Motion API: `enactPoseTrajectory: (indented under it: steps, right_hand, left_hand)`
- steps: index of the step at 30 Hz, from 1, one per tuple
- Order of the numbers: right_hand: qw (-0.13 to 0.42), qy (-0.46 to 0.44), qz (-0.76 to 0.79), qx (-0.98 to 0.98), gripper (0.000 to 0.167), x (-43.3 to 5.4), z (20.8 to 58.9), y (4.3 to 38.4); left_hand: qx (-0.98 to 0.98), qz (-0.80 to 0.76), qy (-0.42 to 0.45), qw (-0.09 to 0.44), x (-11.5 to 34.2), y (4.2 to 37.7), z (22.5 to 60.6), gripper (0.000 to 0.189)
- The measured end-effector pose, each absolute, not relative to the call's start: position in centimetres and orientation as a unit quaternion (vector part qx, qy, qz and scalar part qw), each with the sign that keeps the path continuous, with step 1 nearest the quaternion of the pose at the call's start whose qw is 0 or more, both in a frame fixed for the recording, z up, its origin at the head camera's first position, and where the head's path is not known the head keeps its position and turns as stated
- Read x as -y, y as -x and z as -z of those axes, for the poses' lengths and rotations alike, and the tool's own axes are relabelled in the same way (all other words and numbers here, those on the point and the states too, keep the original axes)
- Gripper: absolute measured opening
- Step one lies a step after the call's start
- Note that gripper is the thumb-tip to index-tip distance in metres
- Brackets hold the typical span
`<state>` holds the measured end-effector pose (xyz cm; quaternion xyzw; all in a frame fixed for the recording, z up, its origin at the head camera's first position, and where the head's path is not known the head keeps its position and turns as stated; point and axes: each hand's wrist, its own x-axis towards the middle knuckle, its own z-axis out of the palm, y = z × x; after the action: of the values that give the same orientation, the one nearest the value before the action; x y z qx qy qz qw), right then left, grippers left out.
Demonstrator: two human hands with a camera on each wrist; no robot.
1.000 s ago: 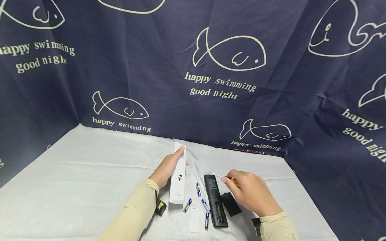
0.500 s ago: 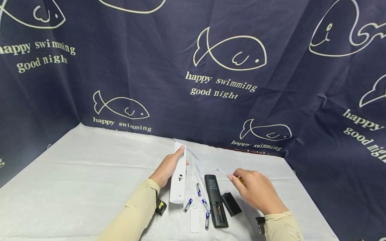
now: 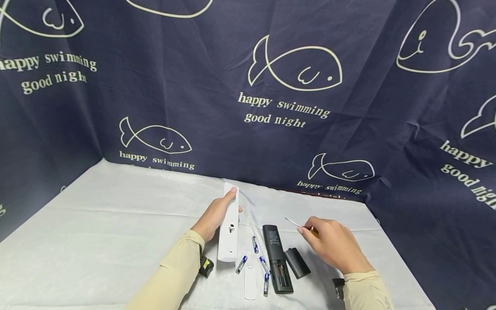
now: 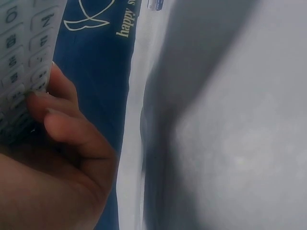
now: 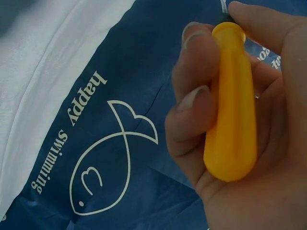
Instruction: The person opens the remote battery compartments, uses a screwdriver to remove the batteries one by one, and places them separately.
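My left hand (image 3: 215, 215) grips a white remote control (image 3: 227, 241) by its far end, thumb on its back, which faces up in the head view. In the left wrist view its button side (image 4: 21, 52) shows, with curled fingers (image 4: 79, 136) against it. My right hand (image 3: 335, 245) holds a screwdriver (image 5: 232, 110) by its yellow handle, its thin metal shaft (image 3: 292, 221) pointing left above the table. Between the hands, a black remote control (image 3: 274, 245) lies back up with its battery compartment uncovered. Beside it rests a black battery cover (image 3: 297, 262).
Several blue-and-silver batteries (image 3: 241, 264) lie loose between the two remotes. A white battery cover (image 3: 250, 282) is near the front. Pale cloth covers the table (image 3: 116, 241), and a dark blue printed curtain (image 3: 217, 107) stands behind it.
My right hand has moved right, away from the black remote, with the screwdriver still in it. The left hand and the white remote stay in place.
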<state>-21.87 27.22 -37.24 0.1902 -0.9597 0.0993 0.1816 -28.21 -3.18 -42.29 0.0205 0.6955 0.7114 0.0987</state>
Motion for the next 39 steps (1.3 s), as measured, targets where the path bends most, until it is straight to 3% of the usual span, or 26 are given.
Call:
enactPoseTrajectory:
  steps: [28,39]
  right_hand:
    - [0.18,-0.166,-0.103,0.964,0.013,-29.2,37.9,22.7]
    - [0.14,-0.131,-0.077,0.978,0.01,-30.3,38.5,23.1]
  left_hand:
    - [-0.702,-0.704,-0.028,0.098,3.2,28.2,42.4,0.079]
    - [-0.703,-0.704,-0.027,0.095,3.2,28.2,42.5,0.075]
